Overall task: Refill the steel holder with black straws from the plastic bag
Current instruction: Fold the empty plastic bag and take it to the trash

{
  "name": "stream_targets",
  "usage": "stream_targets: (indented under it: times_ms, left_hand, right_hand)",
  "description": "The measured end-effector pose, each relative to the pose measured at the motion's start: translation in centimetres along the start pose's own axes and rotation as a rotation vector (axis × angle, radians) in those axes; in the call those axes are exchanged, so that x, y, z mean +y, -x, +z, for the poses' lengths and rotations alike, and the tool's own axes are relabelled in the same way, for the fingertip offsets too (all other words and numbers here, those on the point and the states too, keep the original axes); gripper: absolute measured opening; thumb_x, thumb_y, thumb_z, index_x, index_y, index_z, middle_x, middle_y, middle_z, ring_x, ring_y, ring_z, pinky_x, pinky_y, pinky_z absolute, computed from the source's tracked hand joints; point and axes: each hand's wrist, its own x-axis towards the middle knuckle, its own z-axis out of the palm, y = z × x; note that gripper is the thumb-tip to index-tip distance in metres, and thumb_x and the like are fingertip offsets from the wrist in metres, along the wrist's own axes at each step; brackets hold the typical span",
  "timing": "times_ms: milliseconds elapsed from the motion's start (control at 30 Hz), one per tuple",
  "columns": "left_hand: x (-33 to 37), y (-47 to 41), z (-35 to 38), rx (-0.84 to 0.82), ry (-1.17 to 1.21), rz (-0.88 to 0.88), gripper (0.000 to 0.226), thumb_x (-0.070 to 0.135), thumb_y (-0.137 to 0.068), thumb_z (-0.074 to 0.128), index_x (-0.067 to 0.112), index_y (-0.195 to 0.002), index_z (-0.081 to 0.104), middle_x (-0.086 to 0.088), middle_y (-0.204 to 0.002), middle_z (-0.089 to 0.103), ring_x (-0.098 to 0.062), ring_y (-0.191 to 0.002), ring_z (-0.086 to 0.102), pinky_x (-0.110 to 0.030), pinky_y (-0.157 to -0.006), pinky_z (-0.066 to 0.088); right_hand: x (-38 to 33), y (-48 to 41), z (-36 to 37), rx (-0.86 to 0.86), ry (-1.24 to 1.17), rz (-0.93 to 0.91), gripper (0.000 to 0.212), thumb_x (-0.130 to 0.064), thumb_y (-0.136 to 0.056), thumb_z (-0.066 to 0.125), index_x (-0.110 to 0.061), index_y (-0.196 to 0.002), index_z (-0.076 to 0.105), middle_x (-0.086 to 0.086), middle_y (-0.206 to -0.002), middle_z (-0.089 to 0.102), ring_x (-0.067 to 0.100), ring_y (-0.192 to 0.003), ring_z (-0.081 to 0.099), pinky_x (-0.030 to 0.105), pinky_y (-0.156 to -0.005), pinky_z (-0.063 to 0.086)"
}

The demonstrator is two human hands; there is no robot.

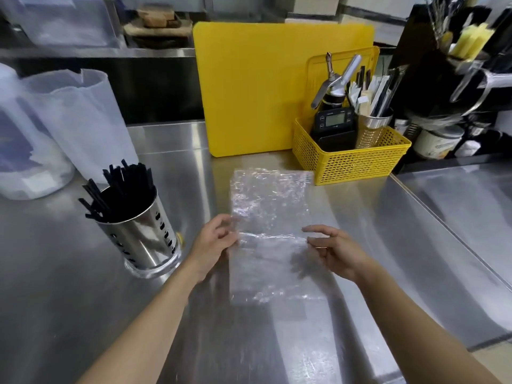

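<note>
at the left of the frame a frosted jug (83,112) stands at the back of the steel counter (55,300), and just in front of it sits the holder (138,231), upright and packed with black straws (119,187) that lean toward the upper left. right of it, the left hand (214,239) has its fingers curled onto the left edge of the bag (270,200), gripping it as far as i can tell. the bag lies flat at the centre of the counter, clear and crinkled, with a crease running across it between the two hands; no straws show inside it. the right hand (332,250) sits at the bag's right edge with finger and thumb parted around it, and i cannot tell whether it pinches the plastic or only touches it.

judging from the full holder and the empty-looking bag, the refill seems done; what is left is likely just folding or clearing away the bag.

room is good toward the bottom of the frame, where bare counter runs on. toward the top, a yellow board (249,87) stands just behind the bag, and a yellow basket (349,159) touches or nearly touches its far right corner. at the right the counter ends in a long edge (443,231) running down toward the lower right.
</note>
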Motion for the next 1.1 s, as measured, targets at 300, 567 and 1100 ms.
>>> stream_targets:
  times_ms: [300, 567, 1100]
  left_hand:
    - [0.4, -0.5, -0.5, 0.113, 0.294, -0.041, 0.035, -0.010, -0.086, 0.038, 0.008, -0.069, 0.063, -0.007, -0.082, 0.062, -0.020, -0.072, 0.055, -0.029, -0.058, 0.053]
    - [-0.3, 0.6, -0.4, -0.180, 0.017, -0.420, 0.071, 0.032, -0.050, 0.078, 0.030, -0.114, 0.047, -0.004, -0.098, 0.064, -0.021, -0.082, 0.061, -0.036, -0.072, 0.051]
    - [0.1, 1.0, -1.3, -0.269, -0.275, -0.360, 0.034, 0.017, -0.071, 0.077, 0.011, -0.101, 0.062, -0.004, -0.102, 0.070, -0.012, -0.084, 0.065, -0.017, -0.069, 0.050]
  right_hand:
    - [0.0, -0.1, 0.3, 0.036, 0.024, -0.041, 0.046, 0.024, -0.071, 0.037, -0.005, -0.043, 0.060, 0.009, -0.053, 0.065, 0.020, -0.045, 0.062, 0.023, -0.043, 0.051]
    - [0.1, -1.2, 1.8, 0.021, 0.124, -0.116, 0.045, 0.020, -0.073, 0.041, -0.008, -0.047, 0.065, 0.010, -0.064, 0.065, 0.021, -0.058, 0.055, 0.021, -0.050, 0.048]
    - [-0.1, -0.5, 1.7, -0.184, 0.281, -0.060, 0.026, 0.017, -0.070, 0.056, -0.002, -0.083, 0.067, 0.014, -0.074, 0.062, 0.025, -0.070, 0.059, 0.026, -0.061, 0.050]
